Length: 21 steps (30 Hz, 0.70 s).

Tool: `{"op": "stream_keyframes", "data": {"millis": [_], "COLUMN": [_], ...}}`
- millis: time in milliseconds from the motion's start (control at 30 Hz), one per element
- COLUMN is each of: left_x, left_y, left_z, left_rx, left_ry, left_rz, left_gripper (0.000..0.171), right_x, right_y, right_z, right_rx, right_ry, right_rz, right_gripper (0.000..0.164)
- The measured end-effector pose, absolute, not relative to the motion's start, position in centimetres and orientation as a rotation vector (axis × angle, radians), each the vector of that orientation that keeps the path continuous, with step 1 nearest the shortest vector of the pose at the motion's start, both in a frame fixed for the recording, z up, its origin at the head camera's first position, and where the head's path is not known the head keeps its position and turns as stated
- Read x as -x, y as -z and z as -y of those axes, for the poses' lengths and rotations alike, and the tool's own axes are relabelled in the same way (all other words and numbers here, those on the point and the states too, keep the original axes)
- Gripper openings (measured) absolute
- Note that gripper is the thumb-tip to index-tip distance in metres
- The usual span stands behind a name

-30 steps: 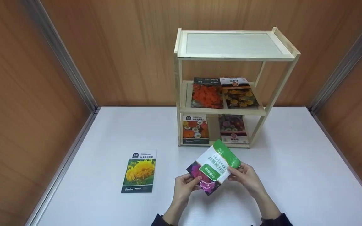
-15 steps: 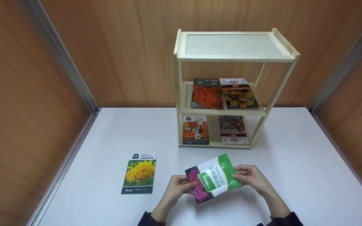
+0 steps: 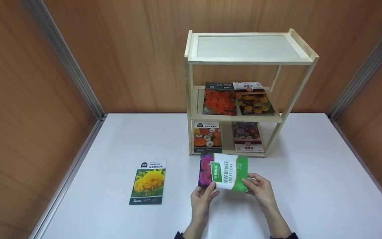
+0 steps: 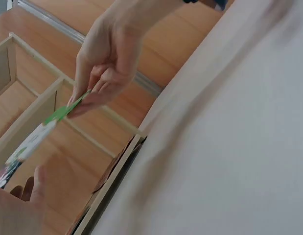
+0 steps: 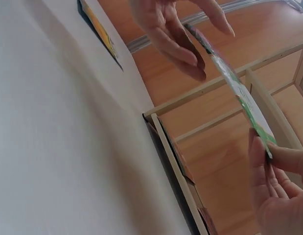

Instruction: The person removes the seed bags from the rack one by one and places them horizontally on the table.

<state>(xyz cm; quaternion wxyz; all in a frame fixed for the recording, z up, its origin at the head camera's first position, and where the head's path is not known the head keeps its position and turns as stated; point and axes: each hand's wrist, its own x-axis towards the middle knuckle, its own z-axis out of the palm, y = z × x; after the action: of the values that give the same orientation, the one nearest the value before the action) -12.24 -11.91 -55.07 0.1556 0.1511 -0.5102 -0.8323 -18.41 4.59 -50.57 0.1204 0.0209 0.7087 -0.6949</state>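
One green, white and magenta impatiens packet (image 3: 224,172) is raised above the white tabletop (image 3: 313,189), before the wooden rack (image 3: 236,118), its green end pinched between thumb and fingers of the right hand (image 3: 260,191). The left hand (image 3: 201,200), thumb and fingers spread apart, sits loosely about the flower-picture end; farther left, a yellow sunflower packet (image 3: 148,182) lies flat, well apart from both hands.
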Motion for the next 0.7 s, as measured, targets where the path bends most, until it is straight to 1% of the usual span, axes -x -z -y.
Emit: {"op": "stream_keyframes", "data": {"millis": [200, 333, 400, 567, 700], "left_x": [12.4, 12.7, 12.7, 12.4, 12.2], "left_y": [54.1, 54.9, 55.0, 53.9, 53.0], "left_z": [9.1, 8.5, 8.5, 9.4, 10.7], "left_rx": [-0.611, -0.616, -0.622, -0.633, -0.564], "left_ry": [2.296, 2.218, 2.207, 2.23, 2.278], "left_rz": [1.349, 1.323, 1.306, 1.333, 1.427], "left_gripper": [0.051, 0.043, 0.039, 0.028, 0.026], "right_x": [17.4, 17.0, 16.8, 16.6, 16.7], "right_y": [51.5, 51.9, 52.0, 51.9, 51.5], "right_z": [-2.8, -2.1, -1.9, -2.1, -3.2], "right_rx": [-0.136, -0.123, -0.108, -0.051, 0.068], "right_ry": [2.15, 2.218, 2.225, 2.156, 2.026], "right_rz": [-1.996, -1.937, -1.929, -1.938, -1.913], "right_gripper": [0.032, 0.032, 0.032, 0.034, 0.039]}}
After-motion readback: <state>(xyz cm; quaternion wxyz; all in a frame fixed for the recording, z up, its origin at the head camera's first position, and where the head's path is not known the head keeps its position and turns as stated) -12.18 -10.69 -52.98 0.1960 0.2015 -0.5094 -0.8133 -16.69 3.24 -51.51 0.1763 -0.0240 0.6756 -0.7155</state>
